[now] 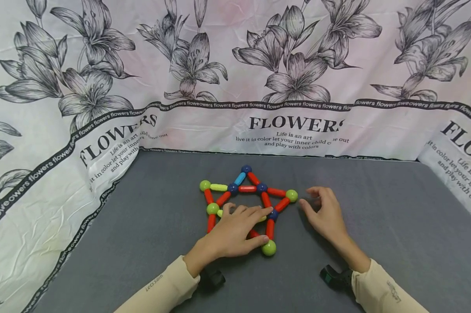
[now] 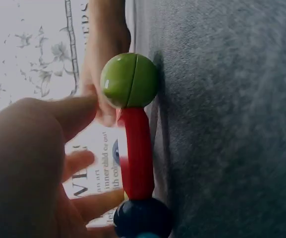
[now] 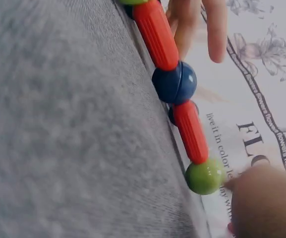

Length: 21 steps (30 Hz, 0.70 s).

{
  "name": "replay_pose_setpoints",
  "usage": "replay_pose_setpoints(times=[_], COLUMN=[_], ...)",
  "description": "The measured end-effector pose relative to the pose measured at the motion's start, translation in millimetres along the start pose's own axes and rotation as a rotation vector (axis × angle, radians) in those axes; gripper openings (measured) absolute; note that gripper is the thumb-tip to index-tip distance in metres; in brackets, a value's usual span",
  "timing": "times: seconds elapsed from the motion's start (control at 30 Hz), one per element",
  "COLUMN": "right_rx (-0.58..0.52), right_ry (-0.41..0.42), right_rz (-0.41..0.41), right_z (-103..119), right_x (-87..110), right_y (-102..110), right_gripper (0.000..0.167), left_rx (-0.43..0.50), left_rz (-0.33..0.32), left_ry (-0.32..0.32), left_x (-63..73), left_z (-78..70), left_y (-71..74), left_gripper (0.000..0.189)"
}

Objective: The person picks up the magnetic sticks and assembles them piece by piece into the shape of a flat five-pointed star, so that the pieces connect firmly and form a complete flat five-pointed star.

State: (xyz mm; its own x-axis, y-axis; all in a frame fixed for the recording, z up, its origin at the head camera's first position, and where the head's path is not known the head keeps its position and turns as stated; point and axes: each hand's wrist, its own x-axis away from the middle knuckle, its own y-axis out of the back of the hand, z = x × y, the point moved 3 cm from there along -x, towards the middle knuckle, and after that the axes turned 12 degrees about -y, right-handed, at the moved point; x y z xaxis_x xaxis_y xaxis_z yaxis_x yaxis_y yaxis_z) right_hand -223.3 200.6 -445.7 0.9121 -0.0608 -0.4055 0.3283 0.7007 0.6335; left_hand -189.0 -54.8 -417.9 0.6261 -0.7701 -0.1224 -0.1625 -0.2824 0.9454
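A flat star-shaped frame of magnetic rods and balls lies on the grey table, joined by red rods [image 1: 247,189], a light blue rod [image 1: 240,178] and yellow-green rods [image 1: 219,188]. Dark blue balls [image 1: 233,188] and green balls [image 1: 205,185] form its corners. Over its near part spreads my left hand [image 1: 235,230], index fingertip at a dark blue ball [image 1: 273,214], thumb by the nearest green ball [image 1: 269,248]; its palm hides part of the frame. My right hand [image 1: 326,216], fingers loosely bent and holding nothing, hovers just right of the right-hand green ball [image 1: 292,195].
The grey table [image 1: 407,226] stretches around the frame. Behind it and at the sides hangs a white cloth [image 1: 204,130] with flower prints and lettering. Dark wrist straps with devices [image 1: 335,278] sit below both hands.
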Motion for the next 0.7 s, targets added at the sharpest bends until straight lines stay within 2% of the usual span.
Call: replay_pose_setpoints(times=[0.03, 0.1, 0.17, 0.23, 0.33, 0.4, 0.47, 0.53, 0.63, 0.7], right_rx=[0.005, 0.021, 0.071, 0.147, 0.272, 0.307, 0.301, 0.244, 0.143, 0.092], right_ry=[0.007, 0.056, 0.102, 0.102, 0.083, 0.065, 0.065, 0.060, 0.026, -0.010], right_rz=[0.014, 0.102, 0.205, 0.272, 0.306, 0.311, 0.312, 0.289, 0.220, 0.162], right_z=[3, 13, 26, 39, 52, 55, 54, 48, 35, 26], right_x=[2.4, 9.2, 18.9, 29.2, 42.5, 47.1, 46.5, 41.0, 28.1, 20.8], right_y=[0, -5, -12, -20, -29, -33, -33, -31, -23, -17], right_gripper=[0.033, 0.040, 0.052, 0.067, 0.091, 0.097, 0.094, 0.081, 0.060, 0.051], left_rx=[-0.006, -0.020, -0.033, -0.038, -0.045, -0.048, -0.074, -0.112, -0.158, -0.130], left_rz=[-0.013, -0.061, -0.119, -0.165, -0.184, -0.175, -0.167, -0.172, -0.165, -0.136], left_ry=[0.011, 0.050, 0.113, 0.200, 0.328, 0.387, 0.422, 0.439, 0.429, 0.393], left_x=[0.2, 0.9, 2.3, 4.8, 12.1, 16.7, 20.2, 21.0, 20.1, 19.8], left_z=[1.6, 7.2, 17.3, 31.0, 54.9, 67.6, 74.4, 75.2, 67.6, 61.2], left_y=[1.3, 5.7, 11.2, 17.6, 23.2, 23.7, 23.4, 23.9, 28.9, 32.9], left_gripper=[0.066, 0.062, 0.059, 0.059, 0.062, 0.064, 0.064, 0.063, 0.056, 0.046])
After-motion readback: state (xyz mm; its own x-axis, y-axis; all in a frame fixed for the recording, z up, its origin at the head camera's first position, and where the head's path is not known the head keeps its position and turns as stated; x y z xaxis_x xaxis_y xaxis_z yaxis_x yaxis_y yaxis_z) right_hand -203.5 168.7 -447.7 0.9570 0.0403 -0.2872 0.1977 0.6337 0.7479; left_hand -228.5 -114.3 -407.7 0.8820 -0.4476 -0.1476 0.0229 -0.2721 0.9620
